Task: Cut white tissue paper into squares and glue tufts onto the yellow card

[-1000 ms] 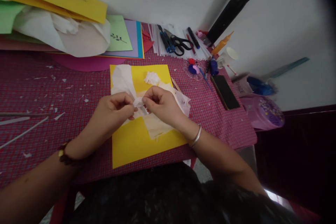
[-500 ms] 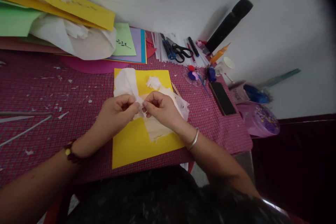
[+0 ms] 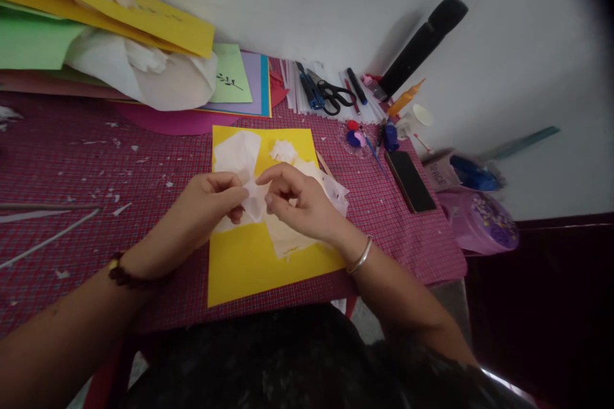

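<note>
Apparently the left hand (image 3: 208,206) pinches partly hidden white paper (image 3: 253,203), the right hand (image 3: 307,204) loosely spread beside it.

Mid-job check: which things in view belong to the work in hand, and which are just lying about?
Likely in the job:
white paper, pinched by left hand
yellow sheet underneath
crumpled white piece

Apparently lying about:
phone
scissors
marker
orange tube

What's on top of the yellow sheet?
On the yellow sheet: a crumpled white wad, cream paper, and white tissue pinched by the left hand. What these and the right hand cover can't be seen.
</note>
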`<move>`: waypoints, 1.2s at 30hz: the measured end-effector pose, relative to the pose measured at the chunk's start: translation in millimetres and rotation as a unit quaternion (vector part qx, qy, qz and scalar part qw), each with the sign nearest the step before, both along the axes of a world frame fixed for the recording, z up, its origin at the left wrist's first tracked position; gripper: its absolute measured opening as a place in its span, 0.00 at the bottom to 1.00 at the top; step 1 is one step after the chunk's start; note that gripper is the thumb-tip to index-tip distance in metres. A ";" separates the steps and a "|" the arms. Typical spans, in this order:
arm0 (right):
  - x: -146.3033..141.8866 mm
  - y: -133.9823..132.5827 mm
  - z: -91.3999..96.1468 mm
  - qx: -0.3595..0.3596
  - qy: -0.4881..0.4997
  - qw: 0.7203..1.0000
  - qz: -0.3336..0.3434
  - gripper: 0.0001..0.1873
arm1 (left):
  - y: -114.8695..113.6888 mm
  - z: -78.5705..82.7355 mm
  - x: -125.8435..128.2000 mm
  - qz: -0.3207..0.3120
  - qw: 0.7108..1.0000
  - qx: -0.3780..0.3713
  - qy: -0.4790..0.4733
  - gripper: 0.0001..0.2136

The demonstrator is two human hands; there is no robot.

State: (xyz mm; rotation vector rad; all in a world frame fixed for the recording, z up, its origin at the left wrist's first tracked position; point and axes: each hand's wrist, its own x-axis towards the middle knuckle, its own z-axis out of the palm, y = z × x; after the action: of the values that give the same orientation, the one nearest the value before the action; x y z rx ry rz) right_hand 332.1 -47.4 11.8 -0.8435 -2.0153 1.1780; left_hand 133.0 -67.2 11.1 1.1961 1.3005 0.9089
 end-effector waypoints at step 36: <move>2.2 9.0 0.4 -0.119 0.010 0.992 0.049 0.07 | -9.7 33.0 -10.6 0.164 0.960 0.182 0.134 0.10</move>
State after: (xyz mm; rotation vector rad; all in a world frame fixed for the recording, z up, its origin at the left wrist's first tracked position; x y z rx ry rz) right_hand 334.3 -38.3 12.2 -0.8494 -1.9434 1.4986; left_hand 122.3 -76.9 44.1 1.4500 1.6284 1.3029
